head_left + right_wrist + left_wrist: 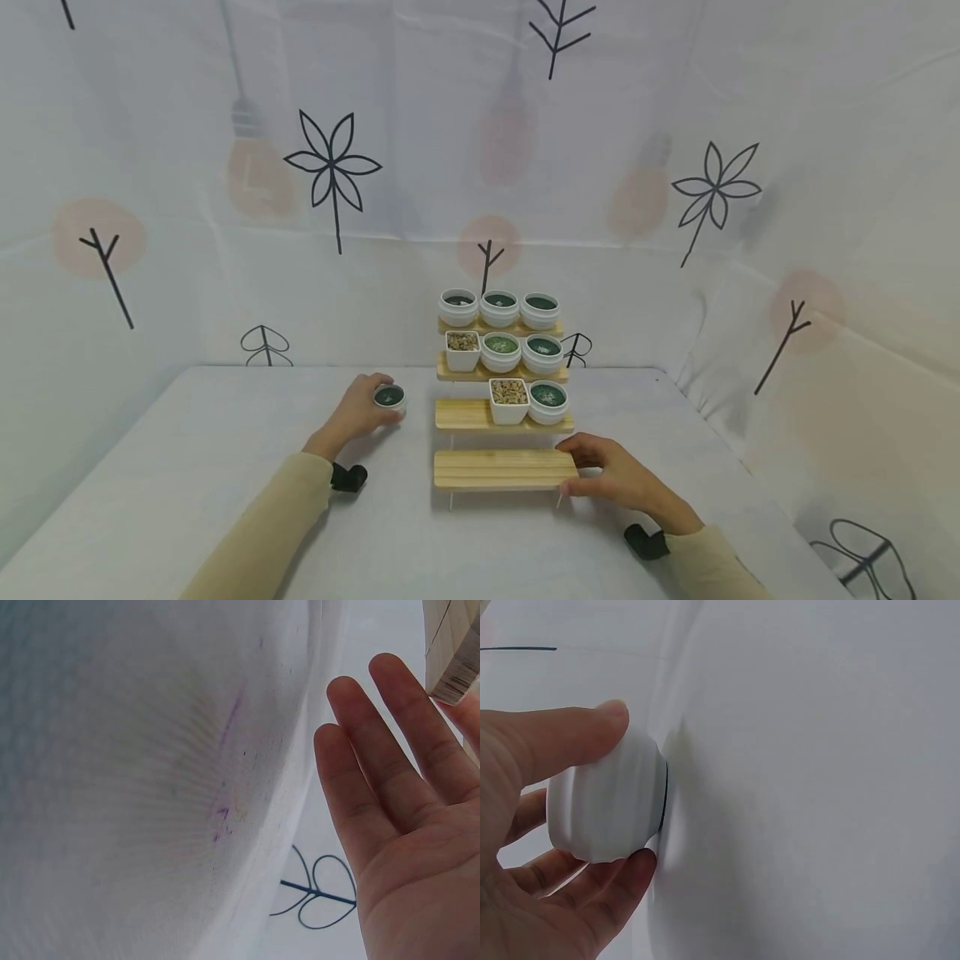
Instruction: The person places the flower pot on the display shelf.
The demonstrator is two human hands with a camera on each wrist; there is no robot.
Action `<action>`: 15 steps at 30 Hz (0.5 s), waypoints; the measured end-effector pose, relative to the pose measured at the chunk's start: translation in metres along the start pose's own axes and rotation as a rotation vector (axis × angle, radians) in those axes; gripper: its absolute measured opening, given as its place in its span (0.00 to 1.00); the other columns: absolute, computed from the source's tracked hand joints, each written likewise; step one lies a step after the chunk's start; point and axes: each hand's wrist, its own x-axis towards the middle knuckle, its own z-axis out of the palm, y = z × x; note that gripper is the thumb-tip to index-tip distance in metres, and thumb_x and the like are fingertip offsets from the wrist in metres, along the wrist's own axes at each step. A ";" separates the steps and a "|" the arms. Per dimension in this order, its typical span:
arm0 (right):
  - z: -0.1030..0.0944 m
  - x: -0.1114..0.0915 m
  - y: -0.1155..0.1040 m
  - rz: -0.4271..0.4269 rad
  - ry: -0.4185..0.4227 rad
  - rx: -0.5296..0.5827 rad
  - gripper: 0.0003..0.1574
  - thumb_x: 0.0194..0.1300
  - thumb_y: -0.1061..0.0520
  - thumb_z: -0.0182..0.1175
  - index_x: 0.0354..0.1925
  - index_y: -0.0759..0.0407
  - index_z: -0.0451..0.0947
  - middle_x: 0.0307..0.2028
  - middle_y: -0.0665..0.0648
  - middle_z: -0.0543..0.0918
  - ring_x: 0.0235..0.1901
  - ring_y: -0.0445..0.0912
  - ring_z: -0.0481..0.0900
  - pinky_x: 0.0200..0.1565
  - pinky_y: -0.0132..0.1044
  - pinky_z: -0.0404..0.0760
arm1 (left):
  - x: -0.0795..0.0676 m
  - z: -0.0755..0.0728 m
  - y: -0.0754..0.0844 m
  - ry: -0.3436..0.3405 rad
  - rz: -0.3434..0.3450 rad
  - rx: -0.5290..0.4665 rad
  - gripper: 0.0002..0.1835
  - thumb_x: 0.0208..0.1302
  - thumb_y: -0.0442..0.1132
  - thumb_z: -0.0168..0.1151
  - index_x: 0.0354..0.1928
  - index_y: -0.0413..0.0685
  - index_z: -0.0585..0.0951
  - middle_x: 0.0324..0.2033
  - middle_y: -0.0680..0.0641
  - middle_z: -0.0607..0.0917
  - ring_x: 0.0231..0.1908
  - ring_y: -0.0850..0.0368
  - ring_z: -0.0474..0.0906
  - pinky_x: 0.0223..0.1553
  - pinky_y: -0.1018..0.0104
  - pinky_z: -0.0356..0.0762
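My left hand (358,410) holds a small round white pot (607,810) with a dark green top, thumb on one side and fingers on the other. In the head view it is left of a tiered wooden stand (495,469), close over the table. With thumb and a finger at its front and back edges, my right hand (618,477) pinches the right end of the stand's lowest board. The other fingers (375,750) extend straight beside the wood (454,652) in the right wrist view.
Several round white pots (499,308) with green tops stand on the upper tiers, along with two square white pots (510,408) of tan, grainy filling. A white cloth covers the table (247,467). Behind hangs a printed white curtain (420,167).
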 end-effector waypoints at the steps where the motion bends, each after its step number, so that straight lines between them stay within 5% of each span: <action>1: 0.000 0.000 0.000 -0.001 0.001 0.001 0.26 0.54 0.49 0.70 0.51 0.50 0.76 0.44 0.49 0.81 0.44 0.45 0.80 0.51 0.43 0.77 | -0.001 0.001 0.000 0.004 0.003 -0.005 0.36 0.49 0.41 0.74 0.61 0.44 0.72 0.54 0.38 0.72 0.55 0.42 0.68 0.60 0.45 0.65; 15: 0.000 0.002 0.003 0.000 -0.005 -0.001 0.26 0.54 0.50 0.70 0.51 0.51 0.77 0.44 0.50 0.81 0.45 0.46 0.80 0.51 0.45 0.76 | -0.023 0.002 0.014 0.083 0.101 -0.027 0.34 0.47 0.39 0.75 0.58 0.41 0.74 0.48 0.39 0.74 0.50 0.44 0.71 0.55 0.47 0.69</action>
